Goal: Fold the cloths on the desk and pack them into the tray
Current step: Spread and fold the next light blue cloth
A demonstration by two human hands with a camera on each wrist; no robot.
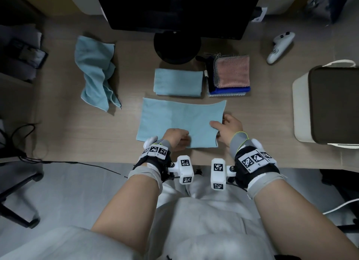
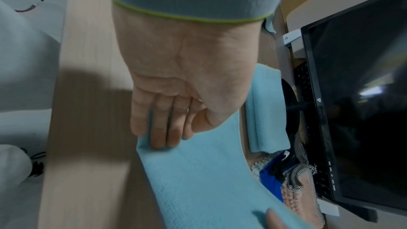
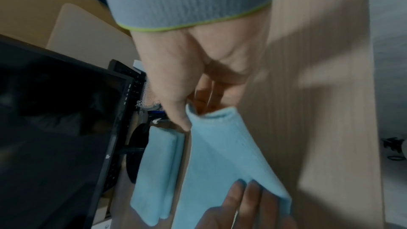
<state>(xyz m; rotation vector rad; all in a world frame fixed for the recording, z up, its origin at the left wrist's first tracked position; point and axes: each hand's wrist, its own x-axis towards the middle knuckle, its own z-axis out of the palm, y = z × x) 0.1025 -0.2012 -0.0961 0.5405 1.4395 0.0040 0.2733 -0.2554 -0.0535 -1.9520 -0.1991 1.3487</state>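
Note:
A light blue cloth (image 1: 180, 119) lies spread on the desk in front of me. My left hand (image 1: 181, 141) pinches its near edge, with the fingers (image 2: 160, 133) on one side and the thumb on the other. My right hand (image 1: 220, 126) pinches the cloth's near right corner, and the thumb (image 3: 179, 116) lies against the raised hem (image 3: 218, 114). That near edge is lifted between the two hands. A white box (image 1: 301, 108) with a dark top stands at the right.
Behind the spread cloth lie a folded light blue cloth (image 1: 177, 82) and a stack of folded cloths with a pink one on top (image 1: 232, 74). A crumpled blue cloth (image 1: 96, 73) lies at the left. A monitor (image 1: 174, 9) stands behind, and a white controller (image 1: 279, 46) lies at the far right.

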